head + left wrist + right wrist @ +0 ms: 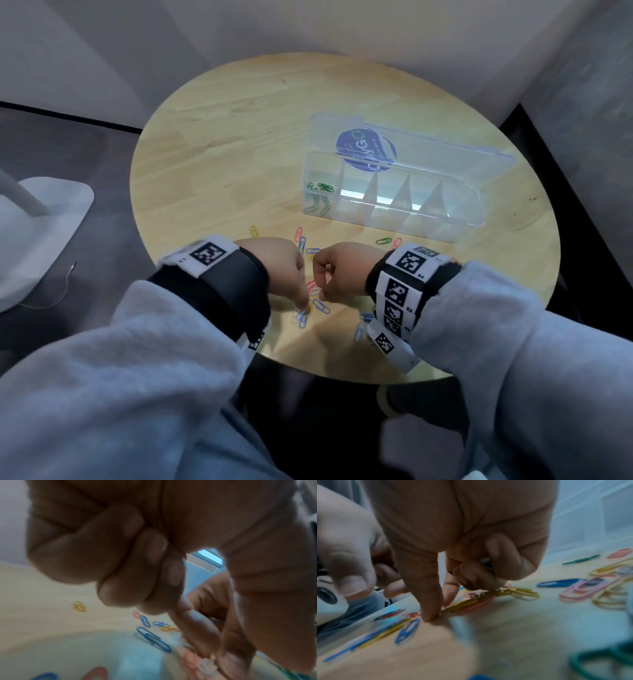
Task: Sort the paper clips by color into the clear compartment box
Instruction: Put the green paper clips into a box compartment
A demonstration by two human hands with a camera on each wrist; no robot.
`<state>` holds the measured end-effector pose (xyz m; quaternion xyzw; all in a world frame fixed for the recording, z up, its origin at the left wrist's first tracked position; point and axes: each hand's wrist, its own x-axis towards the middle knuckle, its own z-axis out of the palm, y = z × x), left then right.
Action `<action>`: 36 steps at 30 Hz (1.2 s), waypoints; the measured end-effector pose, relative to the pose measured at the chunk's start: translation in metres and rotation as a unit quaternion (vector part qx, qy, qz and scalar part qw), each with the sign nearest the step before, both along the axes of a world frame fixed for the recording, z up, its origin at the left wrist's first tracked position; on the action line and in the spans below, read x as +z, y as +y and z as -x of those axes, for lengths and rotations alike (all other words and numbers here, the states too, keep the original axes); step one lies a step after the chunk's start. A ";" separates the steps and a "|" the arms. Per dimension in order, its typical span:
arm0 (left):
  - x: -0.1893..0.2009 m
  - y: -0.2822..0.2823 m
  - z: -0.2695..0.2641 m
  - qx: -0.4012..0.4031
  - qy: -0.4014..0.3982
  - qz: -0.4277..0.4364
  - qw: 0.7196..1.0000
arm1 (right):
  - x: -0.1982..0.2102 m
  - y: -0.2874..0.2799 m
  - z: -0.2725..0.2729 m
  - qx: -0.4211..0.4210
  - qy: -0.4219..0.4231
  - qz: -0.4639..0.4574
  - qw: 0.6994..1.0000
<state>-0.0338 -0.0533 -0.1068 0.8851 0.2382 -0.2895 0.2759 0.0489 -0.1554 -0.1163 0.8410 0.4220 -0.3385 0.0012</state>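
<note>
Right hand [462, 547] apparently pinching yellow clip [462, 605], left hand [282, 270] beside

Dim, cool indoor light. In the head view the round table [239, 144] is brightest at its centre, with glare inside the clear box [394, 192]; frame edges bend and darken. Both wrist views are soft and blurred; the left hand [154, 547] and right hand [462, 534] loom dark, shadowing the tabletop.

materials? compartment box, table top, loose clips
Box: clear glossy plastic; the dividers show through its walls. Table: pale wood or a wood-look top, grain lines, low sheen. Paper clips: thin bent wire, coloured, probably coated metal; too blurred to be sure.
</note>
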 end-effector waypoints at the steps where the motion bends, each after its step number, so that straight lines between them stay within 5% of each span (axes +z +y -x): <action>1: -0.002 -0.004 0.000 -0.013 0.001 -0.020 1.000 | -0.001 0.001 0.000 0.005 -0.001 0.006 1.000; 9: -0.010 -0.013 -0.002 -0.056 0.015 -0.095 0.994 | -0.003 -0.007 -0.008 -0.028 -0.015 0.023 0.999; 18: -0.022 -0.016 -0.002 -0.068 -0.022 -0.113 0.991 | 0.010 -0.033 -0.025 -0.140 0.073 -0.043 0.987; 25: -0.003 0.009 -0.008 0.040 -0.052 0.087 0.994 | 0.013 -0.045 -0.040 -0.237 0.160 -0.096 0.954; 31: 0.013 0.018 -0.026 0.215 -0.176 0.282 0.918 | 0.020 -0.048 -0.050 -0.320 0.301 -0.183 0.879; 36: 0.019 0.010 -0.054 0.301 -0.271 0.331 0.853 | 0.039 -0.042 -0.067 -0.357 0.370 -0.238 0.824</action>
